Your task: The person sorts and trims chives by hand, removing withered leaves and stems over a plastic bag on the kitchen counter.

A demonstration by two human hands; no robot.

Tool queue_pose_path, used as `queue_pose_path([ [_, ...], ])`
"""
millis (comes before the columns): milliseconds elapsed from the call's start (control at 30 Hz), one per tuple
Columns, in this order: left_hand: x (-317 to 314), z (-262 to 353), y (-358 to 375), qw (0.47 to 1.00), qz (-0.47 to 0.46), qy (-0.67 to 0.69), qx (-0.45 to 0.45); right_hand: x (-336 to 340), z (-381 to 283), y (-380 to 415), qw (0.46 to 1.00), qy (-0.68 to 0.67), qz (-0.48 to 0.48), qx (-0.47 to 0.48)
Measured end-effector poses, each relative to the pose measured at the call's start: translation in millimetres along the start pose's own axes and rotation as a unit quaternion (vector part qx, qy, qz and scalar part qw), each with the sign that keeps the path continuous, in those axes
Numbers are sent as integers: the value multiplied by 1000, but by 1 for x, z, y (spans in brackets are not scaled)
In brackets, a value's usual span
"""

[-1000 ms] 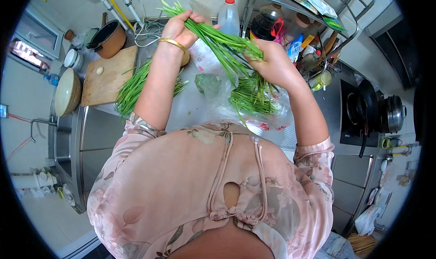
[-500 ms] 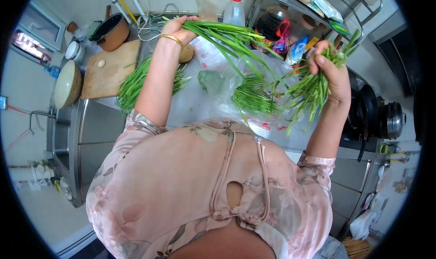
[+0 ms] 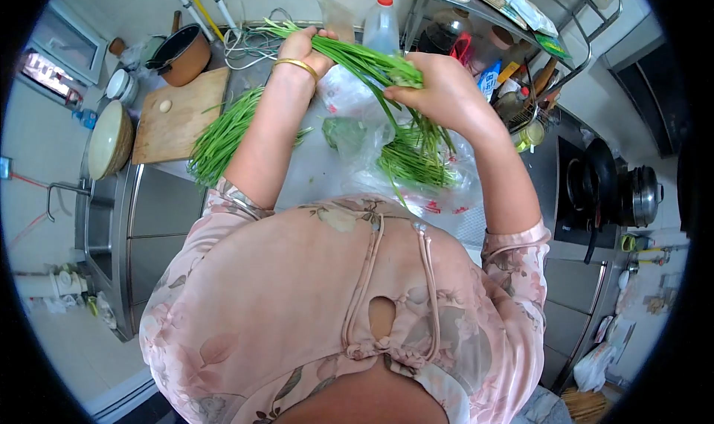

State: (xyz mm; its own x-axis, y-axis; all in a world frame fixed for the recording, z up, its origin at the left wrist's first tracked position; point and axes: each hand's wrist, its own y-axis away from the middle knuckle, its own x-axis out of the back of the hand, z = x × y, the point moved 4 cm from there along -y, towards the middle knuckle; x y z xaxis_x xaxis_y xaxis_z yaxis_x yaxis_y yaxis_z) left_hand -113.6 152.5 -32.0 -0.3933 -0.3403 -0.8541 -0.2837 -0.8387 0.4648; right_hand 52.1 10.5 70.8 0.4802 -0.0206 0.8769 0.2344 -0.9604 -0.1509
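Note:
My left hand, with a gold bangle at the wrist, is closed around one end of a bunch of garlic chives. The bunch stretches rightward above the counter. At its other end my right hand has its fingers and thumb closed on the stalks, and some strands droop below it. Under the right hand, more chives lie on a clear plastic bag. A larger pile of chives rests on the counter beside my left forearm.
A cutting board with a small pale round item is at the left, near a brown pot and a bowl. A red-capped jug stands behind. To the right are a metal rack and a stove with pans.
My right hand has swung left from the far right, bringing its chives to the bunch in my left hand. The left hand has barely moved.

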Motion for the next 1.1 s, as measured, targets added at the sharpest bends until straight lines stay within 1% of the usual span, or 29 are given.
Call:
queue_pose_path([
  [67, 2, 1, -3, 1000, -18, -13, -15, -13, 1, -14, 1000, 6, -2, -1],
  [100, -2, 0, 3, 999, 3, -21, -27, -18, 2, -19, 1000, 8, -4, -2],
  [200, 3, 6, 2, 999, -9, -22, -26, -27, 3, -26, 1000, -5, -16, -2],
  [300, 3, 4, 12, 998, -18, -55, -25, -27, 5, -23, 978, -197, -3, 72],
  [400, 10, 3, 6, 999, -5, -39, -9, -16, 8, -16, 948, -309, 33, 72],
  [467, 18, 8, 0, 999, -9, 14, 41, 2, 11, -4, 934, -355, 33, 26],
  [533, 27, 17, -4, 995, -12, 57, 82, 20, 20, 11, 938, -342, 52, 6],
  [600, 34, 24, -4, 989, -15, 91, 113, 33, 35, 27, 936, -341, 84, -38],
  [633, 36, 28, -3, 983, -29, 99, 149, 38, 44, 34, 934, -346, 83, -37],
  [700, 42, 36, -1, 985, -90, 75, 127, 49, 61, 52, 931, -350, 94, -50],
  [733, 46, 42, 0, 984, -119, 63, 114, 54, 67, 62, 929, -349, 111, -62],
  [767, 51, 49, 1, 980, -148, 56, 122, 57, 71, 71, 920, -362, 140, -63],
  [800, 55, 56, 3, 978, -160, 46, 124, 59, 77, 78, 907, -393, 135, -61],
  [867, 66, 70, 9, 975, -181, 23, 126, 61, 90, 94, 898, -400, 155, -101],
  [900, 73, 76, 9, 970, -201, 34, 131, 60, 103, 103, 896, -400, 157, -112],
  [967, 83, 89, 14, 971, -211, 16, 111, 55, 115, 116, 890, -403, 161, -136],
  [1000, 87, 95, 16, 971, -217, 6, 102, 49, 125, 123, 879, -420, 167, -155],
  [1100, 102, 114, 16, 976, -197, -39, 85, 36, 129, 135, 866, -444, 157, -165],
])
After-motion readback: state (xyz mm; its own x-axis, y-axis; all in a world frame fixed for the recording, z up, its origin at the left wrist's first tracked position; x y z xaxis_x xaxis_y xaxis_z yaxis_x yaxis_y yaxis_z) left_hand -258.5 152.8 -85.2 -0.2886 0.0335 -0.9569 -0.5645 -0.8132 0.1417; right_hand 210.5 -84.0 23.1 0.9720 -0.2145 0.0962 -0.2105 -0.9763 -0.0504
